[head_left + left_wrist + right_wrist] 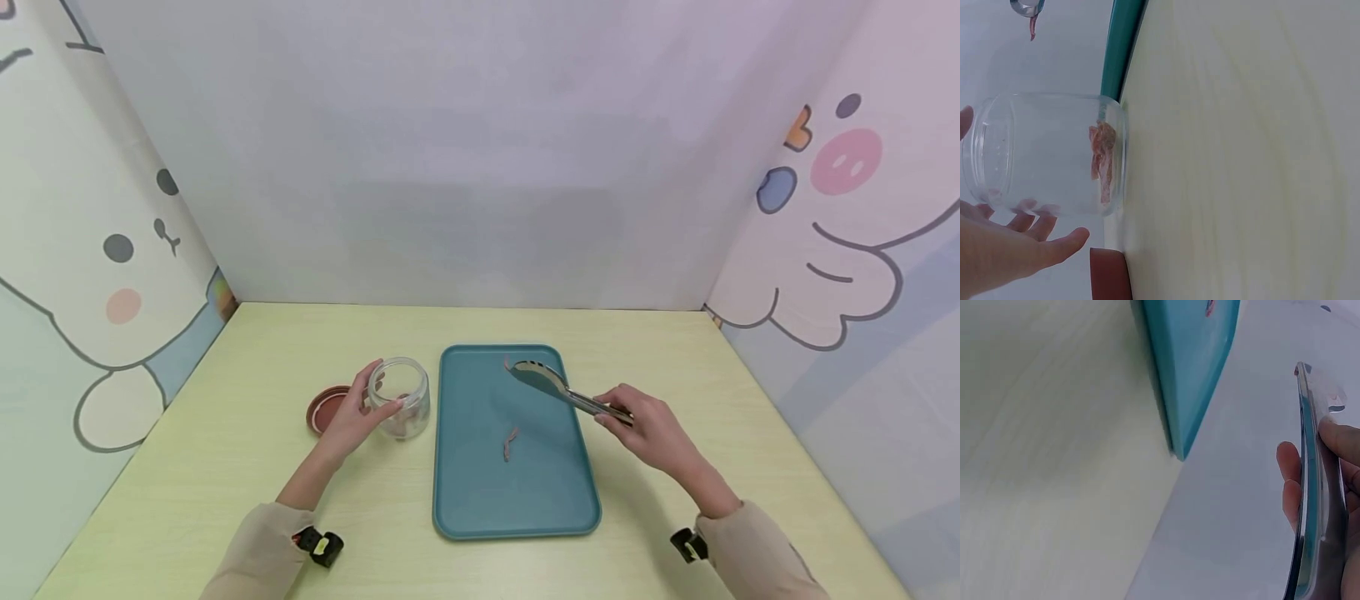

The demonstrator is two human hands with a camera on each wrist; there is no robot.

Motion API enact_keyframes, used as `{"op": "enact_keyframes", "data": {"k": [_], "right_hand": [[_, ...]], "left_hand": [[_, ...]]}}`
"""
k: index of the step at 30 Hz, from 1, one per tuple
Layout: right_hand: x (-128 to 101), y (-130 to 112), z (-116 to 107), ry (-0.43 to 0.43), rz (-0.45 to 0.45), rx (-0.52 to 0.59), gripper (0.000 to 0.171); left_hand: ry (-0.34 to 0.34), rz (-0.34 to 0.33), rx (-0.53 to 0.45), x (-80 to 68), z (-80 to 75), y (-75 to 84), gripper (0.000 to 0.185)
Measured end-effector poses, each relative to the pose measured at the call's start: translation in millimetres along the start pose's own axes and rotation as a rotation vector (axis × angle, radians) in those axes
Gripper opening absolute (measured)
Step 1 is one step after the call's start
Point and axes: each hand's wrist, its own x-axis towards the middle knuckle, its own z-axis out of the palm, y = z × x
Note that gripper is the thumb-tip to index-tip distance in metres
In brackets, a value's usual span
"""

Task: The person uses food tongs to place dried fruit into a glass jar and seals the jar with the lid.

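My left hand (375, 398) cups a clear glass jar (402, 398) that stands left of a teal tray (480, 500). Thumb and fingers wrap its side. In the left wrist view the jar (1047, 153) holds a few pink strips (1102, 161) at its bottom. My right hand (613, 414) grips metal tongs (555, 386) above the tray's far right part. A thin pink strip (507, 365) hangs at the tongs' tip. Another pink strip (510, 443) lies in the middle of the tray. The right wrist view shows my fingers (1335, 439) on the tongs' handle (1311, 487).
A reddish-brown lid (322, 410) lies flat on the pale yellow-green table (225, 467), just left of the jar. White panels with cartoon animals wall in the table on the left, back and right.
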Motion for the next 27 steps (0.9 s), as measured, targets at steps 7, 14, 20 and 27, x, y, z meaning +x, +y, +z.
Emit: {"op": "enact_keyframes", "data": {"k": [7,14,20,27], "right_hand": [[21,-7,4,-0.024,-0.015,0.017,0.023],[43,-19,11,-0.037,-0.069,0.029,0.021],[60,-31,19,-0.052,-0.110,0.042,0.018],[73,-44,33,-0.081,-0.143,0.054,0.017]], "left_hand": [[0.005,0.016,0.000,3.7,-0.6,-6.4,0.076],[0.002,0.017,-0.012,2.2,0.1,-3.7,0.075],[-0.008,0.015,-0.023,-1.7,0.7,8.2,0.074],[-0.003,0.004,-0.006,-9.3,2.8,25.6,0.071]]}}
